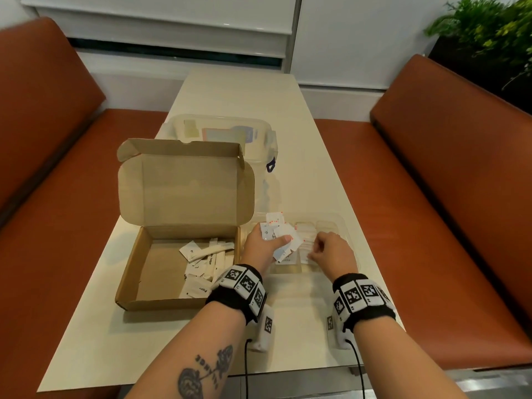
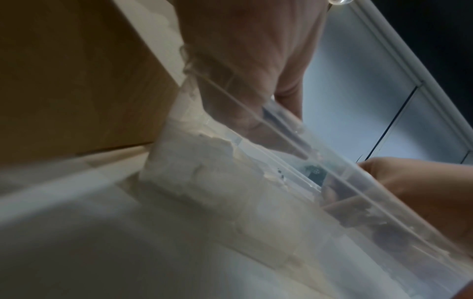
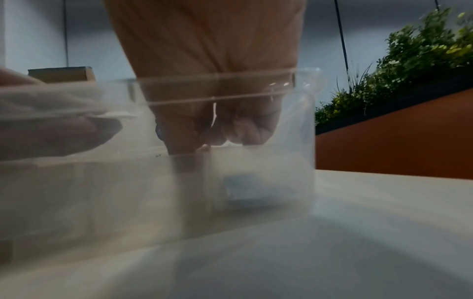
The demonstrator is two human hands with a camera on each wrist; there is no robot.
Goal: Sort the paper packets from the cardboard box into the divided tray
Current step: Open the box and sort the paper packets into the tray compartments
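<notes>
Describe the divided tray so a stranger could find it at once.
On the pale table, look just right of the open cardboard box. The divided tray sits there under both hands, shallow, clear, split into compartments, unlike the taller lidded tub behind.

I can just read "Pepper" on 1 packet (image 1: pixel 198 290) near front of the cardboard box (image 1: pixel 149 305); other print too blurred.
</notes>
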